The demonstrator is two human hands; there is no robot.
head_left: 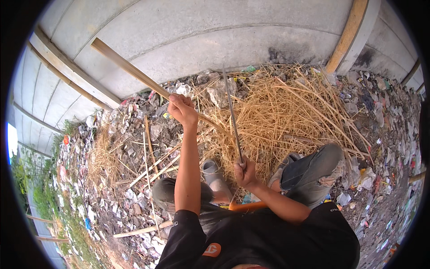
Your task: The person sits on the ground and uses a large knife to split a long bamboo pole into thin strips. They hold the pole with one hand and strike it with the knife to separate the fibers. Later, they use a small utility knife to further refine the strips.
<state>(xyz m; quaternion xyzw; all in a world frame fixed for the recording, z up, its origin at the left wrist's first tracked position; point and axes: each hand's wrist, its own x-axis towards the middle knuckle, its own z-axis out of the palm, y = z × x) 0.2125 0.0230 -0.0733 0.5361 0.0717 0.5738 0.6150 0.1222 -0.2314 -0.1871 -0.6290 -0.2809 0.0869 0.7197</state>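
My left hand is closed around a long split bamboo strip, which slants from the upper left down toward the middle. In my right hand is the handle of a long, thin-bladed knife, its blade pointing up and away from me. The strip's lower end meets or passes close by the blade just above my right fist; whether they touch I cannot tell. Under both hands spreads a heap of pale bamboo shavings.
A grey concrete panel wall rises behind the heap, with a bamboo post against it. Scattered litter covers the ground. Loose strips lie left of my feet. Grey clogs are on my feet, and my knees are bent.
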